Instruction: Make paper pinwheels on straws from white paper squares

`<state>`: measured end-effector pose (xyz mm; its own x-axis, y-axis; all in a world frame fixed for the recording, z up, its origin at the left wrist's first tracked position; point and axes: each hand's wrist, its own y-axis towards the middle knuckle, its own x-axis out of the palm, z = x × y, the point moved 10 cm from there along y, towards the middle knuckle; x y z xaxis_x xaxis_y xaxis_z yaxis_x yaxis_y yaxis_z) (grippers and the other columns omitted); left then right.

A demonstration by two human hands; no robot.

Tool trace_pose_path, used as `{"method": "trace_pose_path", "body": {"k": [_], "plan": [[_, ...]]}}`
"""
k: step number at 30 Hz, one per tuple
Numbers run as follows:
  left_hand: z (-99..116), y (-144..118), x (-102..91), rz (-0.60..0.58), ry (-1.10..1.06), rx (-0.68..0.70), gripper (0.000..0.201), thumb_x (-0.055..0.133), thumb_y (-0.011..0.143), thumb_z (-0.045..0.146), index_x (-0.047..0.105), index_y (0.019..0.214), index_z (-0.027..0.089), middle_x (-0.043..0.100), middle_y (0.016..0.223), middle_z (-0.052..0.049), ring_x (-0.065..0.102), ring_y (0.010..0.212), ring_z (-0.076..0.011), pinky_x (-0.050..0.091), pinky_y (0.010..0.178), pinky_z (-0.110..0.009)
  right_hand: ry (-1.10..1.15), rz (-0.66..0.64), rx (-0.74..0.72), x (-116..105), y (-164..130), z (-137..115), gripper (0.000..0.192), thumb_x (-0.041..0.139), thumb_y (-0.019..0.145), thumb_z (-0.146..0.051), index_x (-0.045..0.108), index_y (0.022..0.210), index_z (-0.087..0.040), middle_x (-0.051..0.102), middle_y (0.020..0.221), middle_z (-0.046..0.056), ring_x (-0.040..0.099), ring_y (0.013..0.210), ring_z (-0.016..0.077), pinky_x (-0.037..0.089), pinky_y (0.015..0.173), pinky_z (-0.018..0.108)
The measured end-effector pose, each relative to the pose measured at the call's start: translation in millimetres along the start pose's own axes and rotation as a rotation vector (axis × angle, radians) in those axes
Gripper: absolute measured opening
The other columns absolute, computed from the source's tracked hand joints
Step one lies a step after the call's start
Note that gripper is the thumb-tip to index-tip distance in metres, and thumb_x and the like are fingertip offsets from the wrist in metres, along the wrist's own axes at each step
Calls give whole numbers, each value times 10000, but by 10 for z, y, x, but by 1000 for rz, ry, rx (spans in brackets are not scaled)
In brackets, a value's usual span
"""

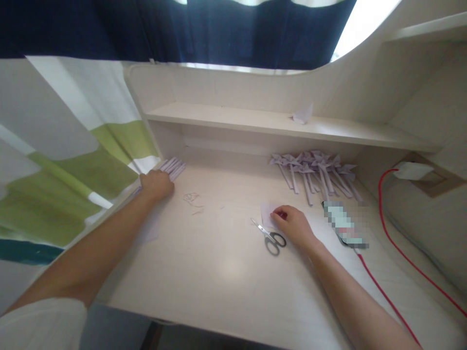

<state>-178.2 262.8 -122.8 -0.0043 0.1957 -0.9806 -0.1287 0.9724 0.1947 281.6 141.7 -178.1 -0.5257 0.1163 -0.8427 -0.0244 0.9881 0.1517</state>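
Left hand [156,184] lies flat on the paper strips [174,167]; right hand [294,226], fingers curled, pins the small paper sheet [265,213] beside the scissors [272,236]; best lifting one strip only.

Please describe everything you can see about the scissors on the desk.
The scissors are small, with pale metal blades and dark loop handles. They lie flat on the light desk, blades shut, tips pointing up-left and handles toward the person. They rest just left of the right hand, which presses a small pale paper square; the handles sit close to that hand, but I cannot tell if they touch. The blade tips lie by the paper's lower edge.
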Motion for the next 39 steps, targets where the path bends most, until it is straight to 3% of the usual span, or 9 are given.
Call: {"method": "trace_pose_path", "body": {"k": [8, 12, 18, 21, 24, 28, 32, 39], "plan": [[-143, 227, 233, -171, -1, -126, 282, 662, 847, 268, 683, 1014, 41, 752, 1109, -225, 613, 1209, -422, 333, 1108, -706, -10, 26, -10, 21, -4, 36, 204, 614, 913, -337, 761, 902, -196, 757, 904, 68, 660, 861, 239, 454, 770, 326], [-172, 280, 312, -273, -7, -158, 394, 661, 846, 258, 665, 1129, -16, 718, 1170, -268, 600, 1202, -450, 333, 1073, -711, -13, 37, -11, 22, -3, 55, 197, 615, 908, -322, 765, 900, -196, 754, 893, 67, 661, 853, 236, 455, 764, 325], [-23, 181, 130, -255, 22, -127, 397, 537, 931, 319, 680, 1172, 38, 687, 1258, -273, 610, 1199, -435, 396, 1045, -615, -9, 38, -25, 23, -10, 55, 183, 623, 908, -316, 762, 891, -198, 751, 898, 67, 657, 863, 237, 457, 781, 330], [289, -7, 58, -271, -7, -25, 399, 496, 940, 409, 730, 1059, 108, 724, 1190, -239, 668, 1120, -394, 486, 945, -480, -3, 40, -28, 25, -12, 58, 177, 626, 907, -315, 760, 886, -200, 751, 899, 67, 654, 863, 237, 457, 784, 330], [807, -368, 121, -360, -88, 188, 347, 543, 902, 451, 752, 907, 174, 777, 1011, -151, 716, 962, -296, 501, 815, -343, 1, 43, -29, 23, -18, 53, 171, 627, 908, -310, 758, 889, -201, 751, 905, 62, 654, 859, 232, 456, 776, 325], [1353, -919, 233, -445, -157, 387, 293, 586, 858, 432, 739, 793, 191, 777, 883, -115, 713, 823, -244, 483, 739, -310, -4, 48, -31, 11, -33, 32, 160, 633, 901, -296, 759, 889, -199, 749, 901, 60, 651, 861, 232, 455, 775, 324], [1638, -1254, 295, -480, -188, 446, 282, 571, 862, 406, 735, 817, 182, 776, 905, -129, 715, 820, -253, 481, 705, -319, -8, 47, -34, 9, -39, 19, 162, 633, 903, -298, 759, 888, -197, 750, 906, 63, 652, 863, 231, 456, 776, 324], [2070, -1544, 319, -512, -209, 451, 349, 558, 887, 473, 745, 861, 179, 779, 931, -155, 729, 833, -284, 495, 679, -338, -25, 49, -41, 26, -39, 29, 168, 634, 904, -296, 763, 894, -188, 750, 906, 72, 654, 872, 237, 450, 778, 325]]}}
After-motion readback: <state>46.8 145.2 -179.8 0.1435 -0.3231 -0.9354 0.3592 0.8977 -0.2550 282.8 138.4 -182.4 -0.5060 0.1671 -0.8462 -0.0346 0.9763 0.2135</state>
